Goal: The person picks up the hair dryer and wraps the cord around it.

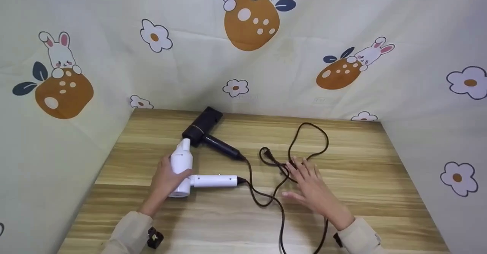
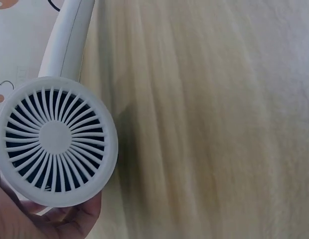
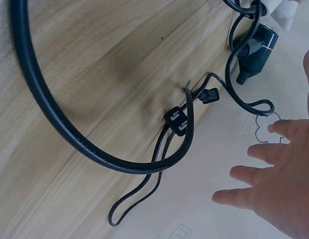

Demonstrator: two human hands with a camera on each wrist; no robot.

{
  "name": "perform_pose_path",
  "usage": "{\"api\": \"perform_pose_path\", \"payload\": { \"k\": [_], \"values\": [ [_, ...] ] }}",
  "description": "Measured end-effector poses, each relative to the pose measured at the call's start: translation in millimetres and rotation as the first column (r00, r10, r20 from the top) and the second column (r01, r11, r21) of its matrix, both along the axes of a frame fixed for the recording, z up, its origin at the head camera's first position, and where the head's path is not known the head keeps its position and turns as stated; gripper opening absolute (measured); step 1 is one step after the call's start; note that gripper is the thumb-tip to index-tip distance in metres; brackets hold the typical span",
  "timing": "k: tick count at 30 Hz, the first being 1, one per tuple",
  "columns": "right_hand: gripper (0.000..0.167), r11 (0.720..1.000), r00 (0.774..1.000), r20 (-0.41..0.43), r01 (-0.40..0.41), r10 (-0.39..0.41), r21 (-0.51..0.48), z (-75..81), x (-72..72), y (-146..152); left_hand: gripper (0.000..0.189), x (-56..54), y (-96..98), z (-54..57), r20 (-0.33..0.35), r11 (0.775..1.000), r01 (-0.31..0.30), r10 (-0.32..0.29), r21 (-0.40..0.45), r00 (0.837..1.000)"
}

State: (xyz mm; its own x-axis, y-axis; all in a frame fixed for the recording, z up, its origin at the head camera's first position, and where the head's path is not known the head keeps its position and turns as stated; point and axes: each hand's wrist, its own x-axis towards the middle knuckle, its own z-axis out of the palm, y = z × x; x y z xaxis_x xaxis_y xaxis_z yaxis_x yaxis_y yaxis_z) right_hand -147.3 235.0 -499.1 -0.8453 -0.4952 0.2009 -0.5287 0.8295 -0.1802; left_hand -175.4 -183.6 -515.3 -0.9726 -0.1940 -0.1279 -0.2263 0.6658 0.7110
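My left hand (image 1: 166, 178) grips the barrel of a white hair dryer (image 1: 181, 162), thumb across it near the handle joint. Its handle points right, and its nozzle end comes close to a dark hair dryer (image 1: 196, 132) lying behind it. In the left wrist view, the round slatted intake (image 2: 55, 137) faces the camera, with fingers (image 2: 79, 219) curled below. My right hand (image 1: 314, 189) is spread over the black cords at the right, its fingers straight. A two-pin plug (image 3: 175, 121) lies on the table beyond those fingers in the right wrist view.
Black cord (image 1: 282, 219) runs from both handles in loops across the wooden table (image 1: 361, 170), with a large loop (image 1: 327, 139) toward the back right. Another plug (image 3: 210, 95) lies close to the first. A patterned cloth (image 1: 190, 71) hangs around the table's back and sides.
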Motion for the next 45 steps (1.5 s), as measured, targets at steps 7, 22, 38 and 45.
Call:
{"api": "perform_pose_path", "payload": {
  "k": [7,22,38,45],
  "values": [
    [0.085,0.999,1.0,0.01,0.003,-0.003,-0.037,6.3,2.5,-5,0.09,1.7,8.8,17.4,-0.063,0.991,-0.033,0.041,0.126,0.997],
    [0.052,0.92,0.996,0.066,0.075,-0.053,-0.386,35.8,10.6,-32,0.085,13.8,50.0,64.4,-0.084,0.866,-0.059,0.116,0.497,0.99],
    [0.012,0.764,0.995,-0.101,-0.05,-0.02,-0.644,38.4,7.7,-41,0.046,27.4,88.5,69.6,0.076,0.351,-0.063,-0.023,0.934,0.997],
    [0.008,0.813,0.992,-0.037,0.077,-0.12,-0.577,41.0,8.2,-49,0.041,35.8,91.4,75.1,0.06,0.233,-0.028,-0.134,0.972,0.989]
  ]
}}
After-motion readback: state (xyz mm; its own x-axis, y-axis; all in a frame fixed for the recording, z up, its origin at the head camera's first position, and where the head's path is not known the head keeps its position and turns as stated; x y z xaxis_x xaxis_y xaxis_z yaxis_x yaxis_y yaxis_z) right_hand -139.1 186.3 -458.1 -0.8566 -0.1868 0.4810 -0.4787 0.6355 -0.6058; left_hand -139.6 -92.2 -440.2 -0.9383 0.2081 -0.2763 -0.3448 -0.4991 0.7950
